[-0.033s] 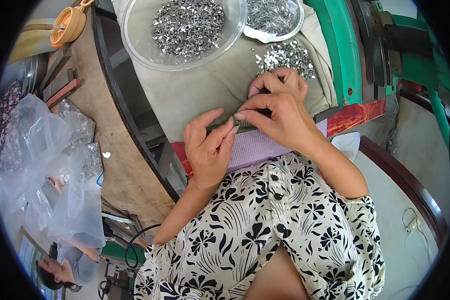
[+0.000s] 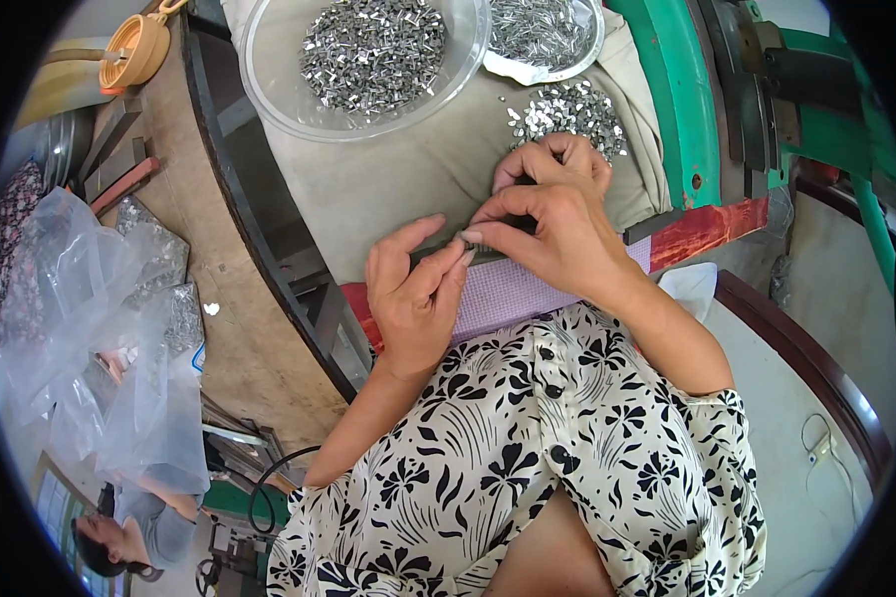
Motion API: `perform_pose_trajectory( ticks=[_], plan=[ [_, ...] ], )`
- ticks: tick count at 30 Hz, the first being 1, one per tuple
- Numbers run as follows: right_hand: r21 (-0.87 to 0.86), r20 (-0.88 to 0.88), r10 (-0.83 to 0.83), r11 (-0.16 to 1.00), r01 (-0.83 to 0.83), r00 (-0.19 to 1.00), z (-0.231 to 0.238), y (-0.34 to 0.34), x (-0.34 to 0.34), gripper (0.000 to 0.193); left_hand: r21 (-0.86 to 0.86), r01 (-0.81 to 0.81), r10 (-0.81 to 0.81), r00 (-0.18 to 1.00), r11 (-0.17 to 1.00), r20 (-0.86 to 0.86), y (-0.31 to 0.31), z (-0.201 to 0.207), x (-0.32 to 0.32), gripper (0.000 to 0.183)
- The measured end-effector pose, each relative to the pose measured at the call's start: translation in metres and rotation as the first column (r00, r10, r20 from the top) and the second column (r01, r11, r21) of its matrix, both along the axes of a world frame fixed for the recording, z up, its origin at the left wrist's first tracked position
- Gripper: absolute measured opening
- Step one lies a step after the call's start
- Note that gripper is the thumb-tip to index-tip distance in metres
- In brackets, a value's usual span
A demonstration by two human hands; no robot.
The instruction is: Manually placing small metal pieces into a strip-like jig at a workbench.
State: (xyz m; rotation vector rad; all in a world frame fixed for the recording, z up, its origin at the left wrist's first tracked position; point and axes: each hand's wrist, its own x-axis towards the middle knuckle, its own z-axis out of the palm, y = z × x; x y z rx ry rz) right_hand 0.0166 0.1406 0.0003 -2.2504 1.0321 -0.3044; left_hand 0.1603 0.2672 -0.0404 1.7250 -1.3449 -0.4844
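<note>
My left hand (image 2: 413,294) is closed in a pinch, its thumb and index fingertips on a small metal piece (image 2: 471,245) that is mostly hidden. Against the same piece my right hand (image 2: 562,214) pinches with thumb and forefinger, so the fingertips of both hands meet. The right hand's other fingers curl beside a loose heap of small shiny metal pieces (image 2: 572,114) on the grey-green cloth (image 2: 368,189). Beneath the hands, a purple checked cloth (image 2: 513,294) lies along the near edge.
Beyond the hands stand a clear plastic tub (image 2: 274,114) of small metal pieces and a white bowl (image 2: 597,40) of thin metal pins. Green machinery (image 2: 682,109) borders the right. Plastic bags (image 2: 100,328) lie on a wooden table (image 2: 239,298) at left; another person (image 2: 149,527) is at lower left.
My right thumb and forefinger have shifted slightly left toward the left fingertips, covering more of the small metal piece. The left hand stays in place.
</note>
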Motion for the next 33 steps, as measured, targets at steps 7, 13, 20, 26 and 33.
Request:
perform_pose_trajectory(
  ticks=[7,13,20,26,33],
  plan=[
    [0.028,0.005,-0.003,1.0,0.003,1.0,-0.002,-0.003,-0.002,0.015,0.004,-0.009,0.009,1.0,1.0,-0.005,-0.002,0.001,0.0,0.024],
    [0.045,-0.013,0.004,0.999,-0.004,1.0,0.001,-0.007,-0.008,0.015,0.007,-0.009,0.009,1.0,1.0,0.008,-0.003,0.002,0.0,0.023],
    [0.082,-0.044,0.046,0.996,-0.042,0.998,0.007,-0.01,-0.015,0.014,0.007,-0.007,0.007,1.0,1.0,-0.009,-0.002,0.003,0.0,0.022],
    [0.069,-0.053,0.056,0.996,-0.052,0.997,0.01,-0.01,-0.012,0.015,0.005,0.0,0.0,1.0,1.0,-0.008,-0.002,0.003,0.0,0.023],
    [0.043,-0.046,0.029,0.999,-0.027,0.999,0.009,-0.009,-0.017,0.014,0.006,0.0,0.0,1.0,1.0,-0.001,-0.002,0.003,0.001,0.023]
  ],
)
